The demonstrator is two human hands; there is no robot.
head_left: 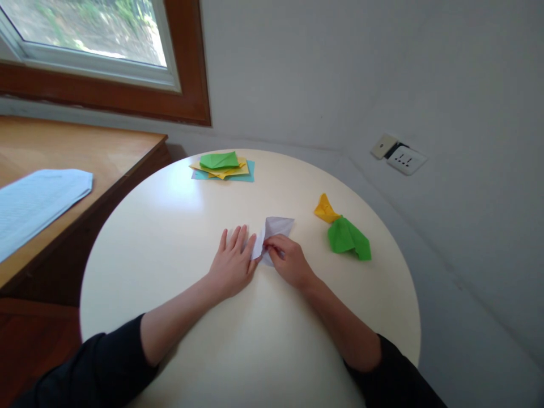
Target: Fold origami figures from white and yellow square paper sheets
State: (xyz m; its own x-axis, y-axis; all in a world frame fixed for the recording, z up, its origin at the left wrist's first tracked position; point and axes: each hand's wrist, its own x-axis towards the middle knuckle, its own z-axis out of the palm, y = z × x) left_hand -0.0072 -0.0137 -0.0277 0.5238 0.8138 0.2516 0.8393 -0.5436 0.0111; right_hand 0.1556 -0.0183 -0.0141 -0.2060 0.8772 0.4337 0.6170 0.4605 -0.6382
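A partly folded sheet of pale lilac-white paper (pixel 279 225) lies near the middle of the round table (pixel 178 249). My left hand (pixel 232 262) rests flat at its left side, fingers spread, the thumb side touching the paper's edge. With thumb and fingertips pinched together, my right hand (pixel 291 260) grips the paper near its centre. Part of the sheet is hidden under the right hand. To the right lie a folded green paper piece (pixel 349 240) and a smaller folded yellow paper piece (pixel 325 209), touching or nearly touching each other.
At the table's far edge sits a stack of coloured paper (pixel 223 166), green on top, yellow and blue below. A wooden desk (pixel 106 144) with a white cloth-like or paper bundle (pixel 42 198) stands at the left. Wall sockets (pixel 406 159) are at the right, a window (pixel 93 39) at upper left.
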